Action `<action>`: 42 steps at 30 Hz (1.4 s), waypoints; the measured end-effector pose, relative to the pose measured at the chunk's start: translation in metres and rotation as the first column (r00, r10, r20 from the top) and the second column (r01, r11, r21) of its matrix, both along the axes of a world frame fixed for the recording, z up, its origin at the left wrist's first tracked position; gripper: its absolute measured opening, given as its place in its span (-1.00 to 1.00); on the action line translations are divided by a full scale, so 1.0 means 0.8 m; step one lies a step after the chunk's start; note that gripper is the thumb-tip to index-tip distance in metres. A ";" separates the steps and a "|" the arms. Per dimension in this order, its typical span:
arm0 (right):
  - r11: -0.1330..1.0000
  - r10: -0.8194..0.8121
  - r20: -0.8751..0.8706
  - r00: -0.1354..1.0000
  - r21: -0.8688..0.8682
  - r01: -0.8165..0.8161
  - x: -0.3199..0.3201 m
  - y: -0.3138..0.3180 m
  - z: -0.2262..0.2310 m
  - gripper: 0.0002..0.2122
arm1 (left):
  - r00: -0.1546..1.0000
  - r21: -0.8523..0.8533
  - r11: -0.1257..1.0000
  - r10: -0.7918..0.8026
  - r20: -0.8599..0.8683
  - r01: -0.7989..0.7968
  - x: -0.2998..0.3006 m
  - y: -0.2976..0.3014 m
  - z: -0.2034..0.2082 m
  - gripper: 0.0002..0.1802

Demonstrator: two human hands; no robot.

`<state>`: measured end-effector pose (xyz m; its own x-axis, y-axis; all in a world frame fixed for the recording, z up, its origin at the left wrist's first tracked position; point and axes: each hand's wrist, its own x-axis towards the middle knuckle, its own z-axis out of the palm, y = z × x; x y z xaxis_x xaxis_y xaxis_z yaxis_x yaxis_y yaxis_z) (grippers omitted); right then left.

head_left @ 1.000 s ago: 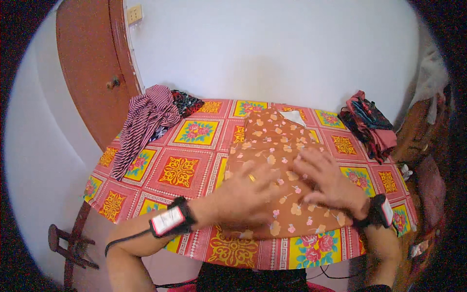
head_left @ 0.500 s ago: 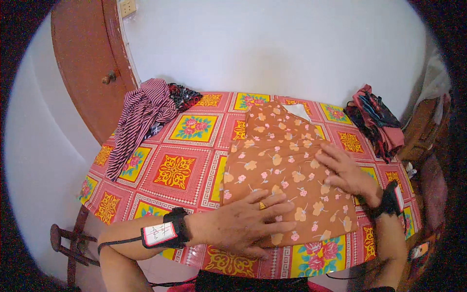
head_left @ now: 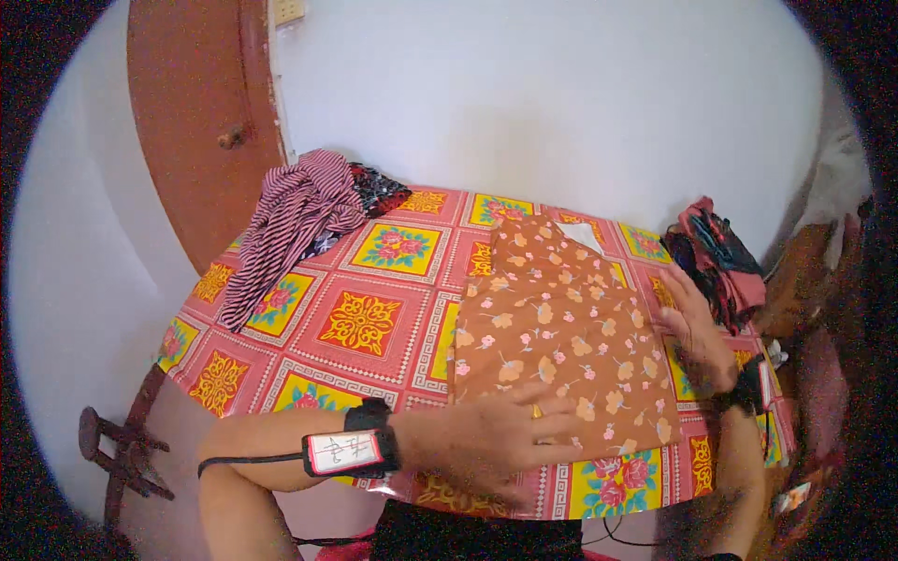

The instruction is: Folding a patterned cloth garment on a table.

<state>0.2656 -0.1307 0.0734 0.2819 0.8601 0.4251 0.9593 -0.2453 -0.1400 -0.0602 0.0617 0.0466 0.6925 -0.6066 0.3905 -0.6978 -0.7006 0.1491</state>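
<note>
A brown garment (head_left: pixel 571 346) with peach and pink flowers lies flat, folded into a tapering shape, on the patterned table. A white patch (head_left: pixel 582 234) shows at its far end. My left hand (head_left: pixel 496 435), a ring on one finger, rests on its near left part with fingers stretched out and a little blurred. Just off the garment's right edge is my right hand (head_left: pixel 694 327), its fingers extended and pointing away from me. Neither hand grips anything. Whether the right hand touches the table cover I cannot tell.
A striped pink and black cloth (head_left: pixel 295 220) lies in a heap at the far left, with a dark patterned cloth (head_left: pixel 379 192) behind it. Folded dark and pink clothes (head_left: pixel 716 257) sit at the far right. The table cover (head_left: pixel 360 323) is red and yellow. A brown door (head_left: pixel 192 122) stands beyond.
My right hand has left the garment's surface and moved out past its right edge. My left hand stays on the near part. The whole view has shifted slightly.
</note>
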 end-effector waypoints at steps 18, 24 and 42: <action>0.632 0.696 0.018 0.718 -0.492 -0.599 -0.182 0.190 -0.006 -0.35 | 0.995 -0.089 0.996 0.018 0.099 -0.009 0.001 -0.005 -0.032 -0.09; 0.718 0.604 0.022 0.797 -0.449 -0.532 -0.147 0.235 -0.016 -0.36 | 0.996 -0.114 0.994 0.017 0.088 -0.007 0.001 -0.004 -0.038 -0.09; 0.888 0.445 0.069 0.893 -0.167 -0.429 -0.123 0.180 0.038 -0.38 | 0.990 -0.116 0.993 0.020 0.138 -0.004 0.004 -0.004 -0.045 -0.11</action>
